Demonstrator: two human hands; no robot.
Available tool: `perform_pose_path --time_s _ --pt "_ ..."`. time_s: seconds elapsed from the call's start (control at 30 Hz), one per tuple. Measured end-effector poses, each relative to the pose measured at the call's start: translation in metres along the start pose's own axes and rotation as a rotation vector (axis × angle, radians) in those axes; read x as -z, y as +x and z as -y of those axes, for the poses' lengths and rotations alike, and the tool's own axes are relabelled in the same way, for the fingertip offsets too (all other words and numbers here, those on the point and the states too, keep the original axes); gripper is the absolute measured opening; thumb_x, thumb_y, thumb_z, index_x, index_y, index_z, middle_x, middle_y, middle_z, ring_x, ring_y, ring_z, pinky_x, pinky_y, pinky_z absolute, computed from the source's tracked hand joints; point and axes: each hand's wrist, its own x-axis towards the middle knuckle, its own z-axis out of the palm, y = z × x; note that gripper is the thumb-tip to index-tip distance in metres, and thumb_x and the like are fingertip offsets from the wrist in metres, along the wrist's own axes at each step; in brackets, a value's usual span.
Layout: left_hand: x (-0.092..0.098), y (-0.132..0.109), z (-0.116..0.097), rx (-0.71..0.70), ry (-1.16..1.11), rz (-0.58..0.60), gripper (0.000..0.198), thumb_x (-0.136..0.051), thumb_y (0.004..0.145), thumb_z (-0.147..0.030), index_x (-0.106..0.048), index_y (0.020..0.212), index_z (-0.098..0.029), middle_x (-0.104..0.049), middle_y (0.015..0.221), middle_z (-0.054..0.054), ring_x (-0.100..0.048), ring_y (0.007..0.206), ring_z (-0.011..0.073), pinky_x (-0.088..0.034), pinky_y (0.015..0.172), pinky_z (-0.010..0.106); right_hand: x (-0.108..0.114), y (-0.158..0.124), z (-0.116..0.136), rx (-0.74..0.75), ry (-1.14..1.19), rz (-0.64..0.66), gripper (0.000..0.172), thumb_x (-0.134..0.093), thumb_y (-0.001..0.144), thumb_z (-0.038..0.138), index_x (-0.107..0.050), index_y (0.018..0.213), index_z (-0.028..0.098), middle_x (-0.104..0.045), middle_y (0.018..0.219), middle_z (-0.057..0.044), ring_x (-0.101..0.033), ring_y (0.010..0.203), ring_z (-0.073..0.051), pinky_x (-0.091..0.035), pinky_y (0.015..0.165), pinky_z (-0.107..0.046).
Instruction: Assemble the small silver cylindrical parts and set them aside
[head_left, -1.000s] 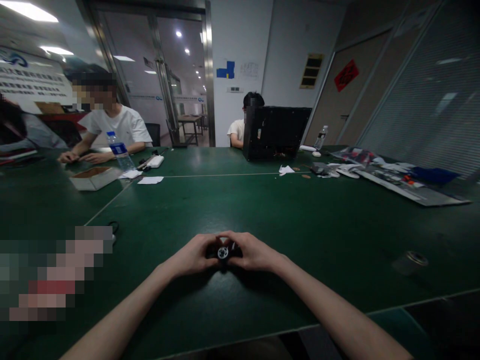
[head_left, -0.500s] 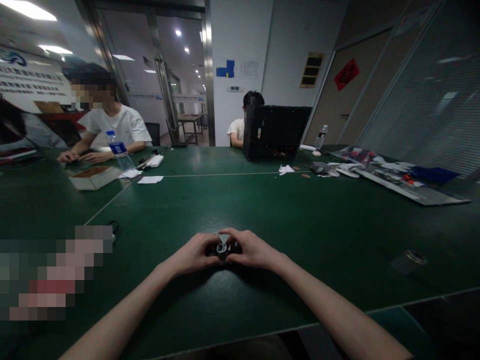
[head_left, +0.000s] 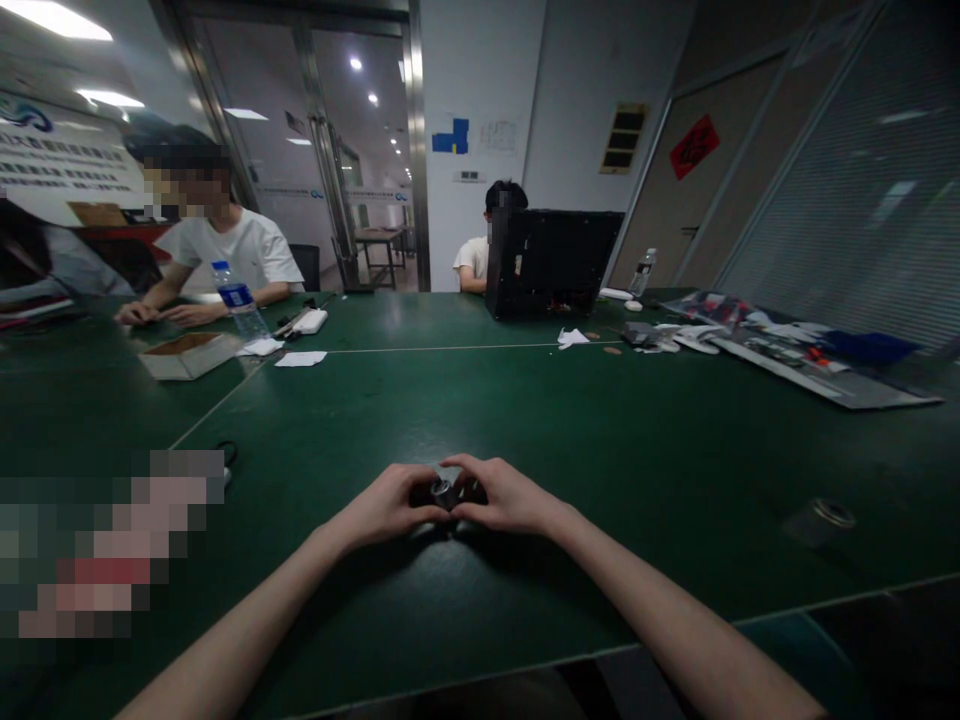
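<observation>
A small black part (head_left: pixel 459 490) is gripped at the centre of the view, low over the green bench (head_left: pixel 600 440), between the left hand (head_left: pixel 386 505) and the right hand (head_left: pixel 510 497). The fingers (head_left: pixel 474 465) of both hands are closed around it from either side, with the fingertips brought together over it; whether it rests on the bench cannot be told. A short metal sleeve (head_left: pixel 444 492) is seen set into the black part and tilted, and how deeply it is seated is hidden by the fingers. As far as can be judged, the sleeve and the black part are already joined, but whether that fit is finished cannot be told. A metal cylinder (head_left: pixel 816 520) is left lying on the bench at 3 o'clock, well apart from the hands and unjoined. At 12 o'clock, a black computer case (head_left: pixel 551 265) stands at the far side of the bench. A water bottle (head_left: pixel 238 303) and a cardboard tray (head_left: pixel 187 355) are placed at 10 o'clock, near a seated person (head_left: pixel 225 250). Printed sheets (head_left: pixel 810 365) are spread at 2 o'clock.
</observation>
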Motion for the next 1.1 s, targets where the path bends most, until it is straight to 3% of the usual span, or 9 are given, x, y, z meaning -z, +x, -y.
perform_pose_path --time_s 0.33,0.8,1.1 --pt "-0.0004 -0.0001 -0.0007 0.004 0.066 -0.022 0.028 -0.059 0.081 -0.042 -0.06 0.085 -0.014 -0.058 0.078 0.001 -0.051 0.068 0.0144 -0.035 0.059 0.022 -0.0022 0.0002 -0.0042 0.002 -0.067 -0.013 0.027 -0.062 0.079 0.027 -0.062 0.105 0.016 -0.067 0.086 -0.004 -0.061 0.073 -0.014 -0.044 0.066 -0.023" --pt "-0.0005 -0.0009 -0.0014 0.0 0.118 -0.034 0.032 -0.062 0.078 -0.046 -0.06 0.08 -0.014 -0.058 0.074 0.001 -0.051 0.064 0.0135 -0.035 0.055 0.022 -0.0026 0.0015 -0.0041 0.027 -0.072 0.009 0.027 -0.062 0.081 0.031 -0.063 0.104 0.016 -0.067 0.09 -0.005 -0.06 0.076 -0.015 -0.043 0.068 -0.023" --pt "0.0003 -0.002 -0.0008 -0.039 0.075 -0.042 0.033 -0.064 0.078 -0.047 -0.061 0.084 -0.014 -0.06 0.077 0.002 -0.053 0.066 0.0142 -0.038 0.059 0.023 -0.0022 0.0 -0.0029 0.023 -0.016 0.0 0.037 -0.063 0.079 0.028 -0.056 0.114 0.018 -0.067 0.099 -0.006 -0.062 0.086 -0.016 -0.046 0.076 -0.026"
